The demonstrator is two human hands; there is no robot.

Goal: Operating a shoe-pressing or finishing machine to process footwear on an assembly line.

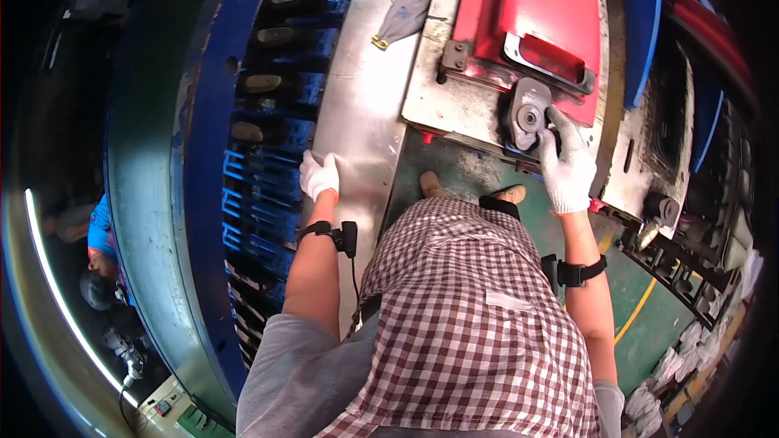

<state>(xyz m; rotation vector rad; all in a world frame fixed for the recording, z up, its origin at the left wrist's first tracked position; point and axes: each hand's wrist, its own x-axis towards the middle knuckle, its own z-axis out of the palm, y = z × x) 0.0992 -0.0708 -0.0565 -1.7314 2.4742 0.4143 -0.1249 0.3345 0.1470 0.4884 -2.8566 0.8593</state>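
Note:
My right hand (568,166), in a white knit glove, has its thumb and fingers against the lower right side of a grey oval part with a round hub (531,117). That part is at the near edge of a worn pale metal plate (466,105), just below a red machine cover (535,0) with a black-and-silver recessed handle (548,65). My left hand (319,176), gloved likewise, rests at the left edge of a shiny metal ledge (361,93) with its fingers curled. Whatever lies under those fingers is hidden.
A grey work glove (403,15) lies farther up the ledge. Left of it, a blue machine frame (207,105) holds rows of dark slots with tan oval pieces (262,83). A second plate machine (649,146) stands at right. Another person (101,239) is at far left.

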